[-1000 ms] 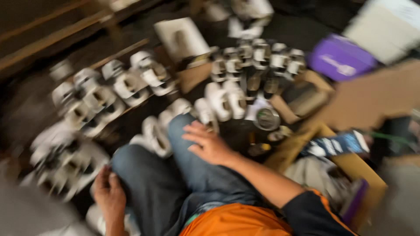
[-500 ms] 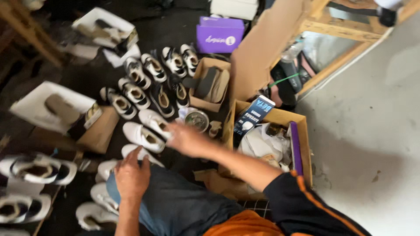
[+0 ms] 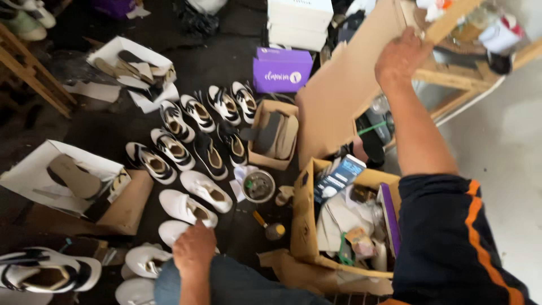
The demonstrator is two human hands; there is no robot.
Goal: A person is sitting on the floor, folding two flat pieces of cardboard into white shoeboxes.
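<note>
While my left hand point(image 3: 193, 248) rests fingers-curled on my knee at lower left beside a white shoe point(image 3: 184, 207), my right hand point(image 3: 402, 56) grips the cardboard sheet point(image 3: 339, 90) at upper right.

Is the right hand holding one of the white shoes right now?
No, the right hand is raised against the upright cardboard sheet, well away from the white shoes on the floor.

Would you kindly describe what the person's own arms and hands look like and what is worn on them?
Both hands are bare: no gloves, rings or watch visible. The right hand leads to a bare forearm, then a short dark navy sleeve with an orange stripe. The left hand shows a bare wrist, no sleeve in view.
</note>
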